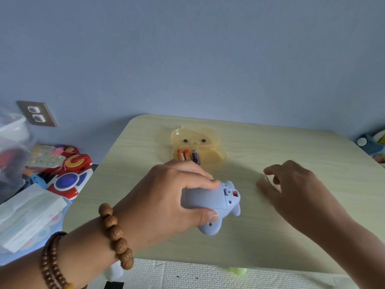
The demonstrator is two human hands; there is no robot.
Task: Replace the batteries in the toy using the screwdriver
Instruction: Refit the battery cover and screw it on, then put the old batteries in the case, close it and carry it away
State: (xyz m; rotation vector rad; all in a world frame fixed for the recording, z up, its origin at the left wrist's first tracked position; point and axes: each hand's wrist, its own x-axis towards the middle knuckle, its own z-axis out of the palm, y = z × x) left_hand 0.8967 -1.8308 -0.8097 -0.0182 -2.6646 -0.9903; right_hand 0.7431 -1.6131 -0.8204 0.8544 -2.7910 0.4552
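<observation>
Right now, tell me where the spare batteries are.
In the head view, the batteries lie in the open yellow bear-shaped case at the table's far middle, just beyond the left hand gripping the blue toy.

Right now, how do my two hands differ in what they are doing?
The left hand is closed around the blue toy, pressing it on the table; the right hand holds no toy and hovers beside it with fingers curled, perhaps pinching something small and clear. The left wrist wears bead bracelets; the right wrist is bare. Both hands are over the table, near the toy.
</observation>
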